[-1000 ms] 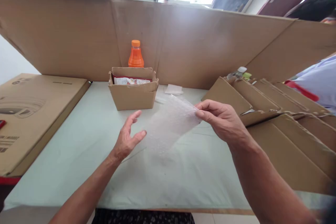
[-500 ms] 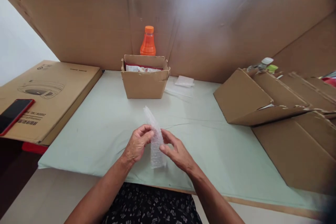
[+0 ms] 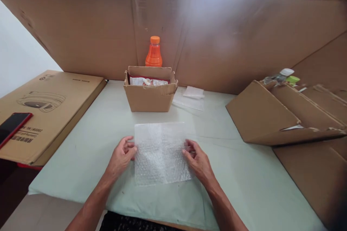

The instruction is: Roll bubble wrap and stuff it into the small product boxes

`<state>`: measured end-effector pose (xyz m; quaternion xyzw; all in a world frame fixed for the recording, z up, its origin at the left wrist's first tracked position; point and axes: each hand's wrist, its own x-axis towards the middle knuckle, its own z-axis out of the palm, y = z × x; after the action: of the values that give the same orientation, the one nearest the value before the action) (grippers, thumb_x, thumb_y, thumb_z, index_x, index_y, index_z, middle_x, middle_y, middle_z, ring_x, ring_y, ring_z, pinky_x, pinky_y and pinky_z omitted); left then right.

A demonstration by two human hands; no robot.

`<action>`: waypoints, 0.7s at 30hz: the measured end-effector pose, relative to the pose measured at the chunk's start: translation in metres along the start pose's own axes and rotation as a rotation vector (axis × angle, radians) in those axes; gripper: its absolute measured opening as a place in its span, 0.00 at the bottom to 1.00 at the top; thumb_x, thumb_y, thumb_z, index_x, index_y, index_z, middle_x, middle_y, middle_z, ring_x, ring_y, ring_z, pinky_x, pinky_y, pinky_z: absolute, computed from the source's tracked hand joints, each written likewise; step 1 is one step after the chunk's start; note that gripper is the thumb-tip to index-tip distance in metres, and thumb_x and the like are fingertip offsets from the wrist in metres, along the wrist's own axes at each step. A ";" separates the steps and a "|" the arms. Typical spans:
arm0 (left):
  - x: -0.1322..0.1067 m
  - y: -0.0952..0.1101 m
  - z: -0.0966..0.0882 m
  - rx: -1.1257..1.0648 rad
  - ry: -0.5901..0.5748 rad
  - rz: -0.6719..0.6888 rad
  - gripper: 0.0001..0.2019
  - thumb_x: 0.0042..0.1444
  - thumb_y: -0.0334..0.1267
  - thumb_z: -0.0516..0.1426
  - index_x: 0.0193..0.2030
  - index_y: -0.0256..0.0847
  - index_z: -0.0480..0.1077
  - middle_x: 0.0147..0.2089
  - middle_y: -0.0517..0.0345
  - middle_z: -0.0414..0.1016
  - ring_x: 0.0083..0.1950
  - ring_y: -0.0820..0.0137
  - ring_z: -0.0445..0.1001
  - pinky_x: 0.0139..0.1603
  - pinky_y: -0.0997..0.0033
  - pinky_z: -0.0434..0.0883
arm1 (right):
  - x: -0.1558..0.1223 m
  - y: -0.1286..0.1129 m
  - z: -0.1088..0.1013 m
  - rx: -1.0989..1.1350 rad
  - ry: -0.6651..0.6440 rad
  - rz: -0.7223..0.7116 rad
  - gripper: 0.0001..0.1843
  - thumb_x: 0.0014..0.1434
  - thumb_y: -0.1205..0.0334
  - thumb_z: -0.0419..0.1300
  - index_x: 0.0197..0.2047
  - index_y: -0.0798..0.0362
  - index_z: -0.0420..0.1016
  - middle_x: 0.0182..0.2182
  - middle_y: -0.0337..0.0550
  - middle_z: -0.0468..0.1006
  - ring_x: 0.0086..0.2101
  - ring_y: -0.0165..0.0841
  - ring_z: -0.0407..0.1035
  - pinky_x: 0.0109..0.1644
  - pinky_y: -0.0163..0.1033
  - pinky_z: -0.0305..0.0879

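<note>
A clear sheet of bubble wrap is spread out near the front of the table, roughly square, with a faint crease down its middle. My left hand pinches its left edge between thumb and fingers. On the opposite side, my right hand grips the right edge the same way, thumb on top. Behind the sheet stands a small open cardboard box with red and white packets inside.
An orange bottle stands behind the small box. Thin clear plastic pieces lie beside it. At right are tilted cardboard boxes holding a white-capped bottle. A flat carton with a phone sits at left. Tall cardboard walls the back.
The narrow folded bubble wrap has been opened out into a wide sheet. My hands have moved apart to its two sides. The view has tilted slightly upward.
</note>
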<state>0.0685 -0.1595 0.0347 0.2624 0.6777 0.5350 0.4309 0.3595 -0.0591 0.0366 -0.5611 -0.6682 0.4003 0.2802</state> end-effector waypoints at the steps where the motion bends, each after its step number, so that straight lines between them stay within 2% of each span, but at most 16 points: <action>1: 0.006 0.000 -0.006 0.052 0.053 0.039 0.33 0.45 0.49 0.65 0.57 0.38 0.67 0.45 0.50 0.76 0.38 0.67 0.75 0.35 0.67 0.74 | 0.005 0.000 -0.005 -0.058 0.052 -0.019 0.26 0.55 0.48 0.61 0.54 0.53 0.74 0.45 0.49 0.81 0.38 0.39 0.74 0.41 0.44 0.71; 4: 0.026 0.016 -0.020 0.182 0.154 0.159 0.35 0.48 0.50 0.63 0.62 0.39 0.64 0.55 0.45 0.73 0.46 0.65 0.75 0.43 0.64 0.75 | 0.027 -0.014 -0.021 -0.143 0.067 -0.134 0.23 0.59 0.49 0.58 0.54 0.51 0.74 0.51 0.51 0.78 0.41 0.39 0.75 0.42 0.44 0.72; 7: 0.055 0.043 -0.017 0.280 0.145 0.233 0.32 0.51 0.49 0.61 0.62 0.42 0.65 0.60 0.44 0.71 0.47 0.64 0.75 0.42 0.64 0.74 | 0.067 -0.040 -0.025 -0.167 0.000 -0.252 0.21 0.61 0.51 0.58 0.55 0.50 0.74 0.52 0.51 0.78 0.42 0.39 0.75 0.43 0.44 0.72; 9: 0.081 0.056 -0.007 0.303 0.146 0.281 0.34 0.51 0.47 0.61 0.65 0.44 0.62 0.64 0.43 0.68 0.46 0.66 0.75 0.40 0.66 0.74 | 0.101 -0.055 -0.014 -0.150 -0.017 -0.303 0.24 0.61 0.52 0.58 0.58 0.50 0.72 0.54 0.52 0.77 0.43 0.40 0.75 0.43 0.45 0.72; 11: 0.109 0.060 0.003 0.290 0.129 0.298 0.38 0.51 0.46 0.61 0.68 0.43 0.57 0.64 0.42 0.67 0.41 0.69 0.75 0.38 0.67 0.73 | 0.135 -0.063 0.004 -0.105 -0.035 -0.320 0.27 0.59 0.53 0.59 0.60 0.51 0.70 0.56 0.54 0.76 0.44 0.40 0.75 0.41 0.44 0.72; 14: 0.149 0.056 0.014 0.253 0.094 0.305 0.35 0.51 0.46 0.61 0.65 0.40 0.59 0.56 0.47 0.71 0.35 0.71 0.74 0.34 0.69 0.72 | 0.172 -0.064 0.034 -0.051 -0.062 -0.307 0.30 0.56 0.55 0.59 0.61 0.54 0.68 0.52 0.53 0.79 0.41 0.39 0.75 0.39 0.43 0.71; 16: 0.169 0.054 0.016 0.246 0.107 0.341 0.29 0.51 0.46 0.61 0.59 0.40 0.64 0.50 0.51 0.74 0.33 0.71 0.73 0.32 0.70 0.71 | 0.183 -0.062 0.050 -0.039 -0.055 -0.305 0.30 0.56 0.55 0.59 0.61 0.55 0.68 0.48 0.52 0.80 0.39 0.39 0.74 0.39 0.43 0.71; 18: 0.186 0.056 0.016 0.250 0.141 0.377 0.26 0.51 0.45 0.61 0.56 0.39 0.66 0.47 0.53 0.74 0.32 0.72 0.72 0.33 0.70 0.71 | 0.190 -0.060 0.060 -0.028 -0.038 -0.318 0.32 0.56 0.55 0.59 0.63 0.56 0.67 0.50 0.53 0.79 0.40 0.39 0.74 0.40 0.43 0.71; 21: 0.204 0.061 0.014 0.256 0.161 0.374 0.28 0.51 0.44 0.61 0.59 0.39 0.64 0.48 0.53 0.74 0.32 0.72 0.71 0.35 0.69 0.71 | 0.196 -0.062 0.066 -0.020 -0.049 -0.320 0.34 0.55 0.55 0.59 0.64 0.56 0.66 0.53 0.54 0.78 0.44 0.41 0.74 0.42 0.44 0.72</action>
<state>-0.0257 0.0319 0.0298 0.3920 0.7119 0.5344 0.2321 0.2309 0.1140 0.0400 -0.4404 -0.7595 0.3573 0.3186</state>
